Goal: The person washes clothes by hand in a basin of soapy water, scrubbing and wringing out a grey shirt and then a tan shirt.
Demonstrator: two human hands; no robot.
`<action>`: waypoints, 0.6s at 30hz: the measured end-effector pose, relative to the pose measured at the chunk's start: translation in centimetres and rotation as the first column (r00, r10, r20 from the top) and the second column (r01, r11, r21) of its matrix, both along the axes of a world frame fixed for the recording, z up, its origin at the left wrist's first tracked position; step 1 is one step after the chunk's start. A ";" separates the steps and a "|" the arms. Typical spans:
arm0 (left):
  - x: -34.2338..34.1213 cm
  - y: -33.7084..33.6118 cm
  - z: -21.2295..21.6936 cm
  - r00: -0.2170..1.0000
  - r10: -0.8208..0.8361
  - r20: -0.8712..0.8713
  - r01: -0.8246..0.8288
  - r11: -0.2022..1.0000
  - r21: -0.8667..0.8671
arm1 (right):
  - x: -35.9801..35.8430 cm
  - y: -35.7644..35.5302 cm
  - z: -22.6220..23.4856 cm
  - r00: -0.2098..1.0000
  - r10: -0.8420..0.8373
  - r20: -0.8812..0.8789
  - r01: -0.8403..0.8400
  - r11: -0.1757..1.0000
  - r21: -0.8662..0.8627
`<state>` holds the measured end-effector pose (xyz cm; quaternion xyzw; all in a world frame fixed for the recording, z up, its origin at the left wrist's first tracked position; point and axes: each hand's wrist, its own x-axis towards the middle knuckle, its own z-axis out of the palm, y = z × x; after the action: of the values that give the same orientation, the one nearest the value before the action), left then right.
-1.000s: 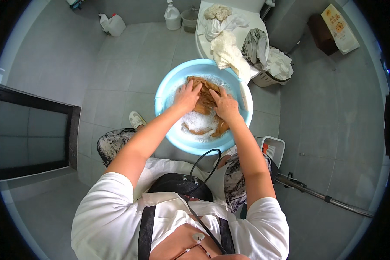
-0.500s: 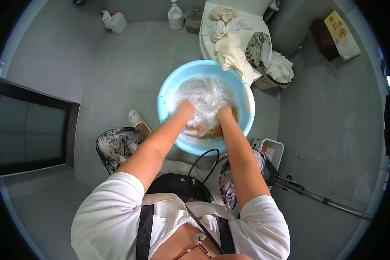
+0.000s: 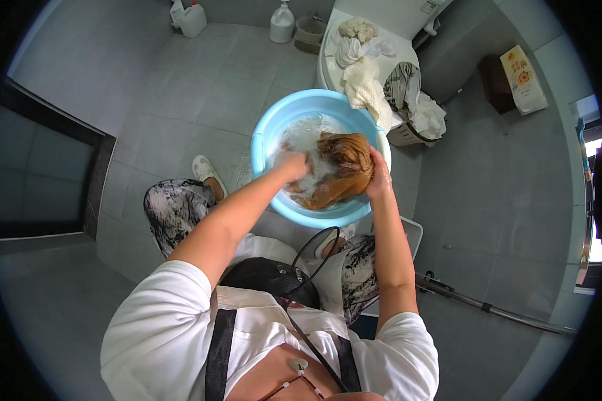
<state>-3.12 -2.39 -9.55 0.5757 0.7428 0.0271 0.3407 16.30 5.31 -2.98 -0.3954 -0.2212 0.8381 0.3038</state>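
head view: a wet brown cloth [image 3: 338, 170] sits bunched in the light blue basin [image 3: 264, 140] of soapy water, upper centre of the frame. the left hand [image 3: 293, 164] grips its left edge; the right hand [image 3: 379, 179] cups its right side, fingers curled.

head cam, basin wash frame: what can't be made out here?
- Head view: left hand fingers are down in suds; grip unclear.
- Right hand palm is behind the brown cloth; only its back shows.
- Blue basin bottom is hidden by foam and cloth.
- Heap of laundry beyond: single pieces too small and tangled to tell apart.
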 end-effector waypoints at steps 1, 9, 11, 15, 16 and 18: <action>0.3 -0.6 -0.2 0.999 -0.038 -0.030 0.040 0.997 0.071 | -0.1 -0.5 0.8 0.998 0.004 -0.062 -0.003 1.000 0.014; 0.1 -0.6 -1.2 0.978 -0.190 0.087 0.207 0.939 -0.274 | -2.9 -0.9 1.4 0.956 0.073 -0.284 -0.060 0.997 0.054; 0.6 -0.6 -0.9 0.953 -0.302 -0.038 0.285 0.930 -0.231 | -3.7 -0.1 1.1 0.903 0.164 -0.396 -0.152 0.986 0.061; 1.1 -1.7 0.3 0.926 -0.359 -0.113 0.346 0.931 -0.120 | -3.4 2.3 -2.4 0.934 0.186 -0.306 -0.185 0.982 0.031; 1.2 -1.6 0.3 0.912 -0.396 -0.106 0.386 0.916 -0.108 | -3.0 2.7 -3.4 0.961 0.167 -0.220 -0.174 0.985 -0.012; 1.3 -1.7 0.6 0.913 -0.400 -0.087 0.386 0.912 -0.141 | -2.6 3.1 -3.7 0.989 0.144 -0.038 -0.147 0.985 -0.094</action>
<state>-1.85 -4.08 -8.96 0.6922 0.6303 -0.1198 0.3305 13.71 8.36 -6.72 -0.3792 -0.2038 0.8739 0.2259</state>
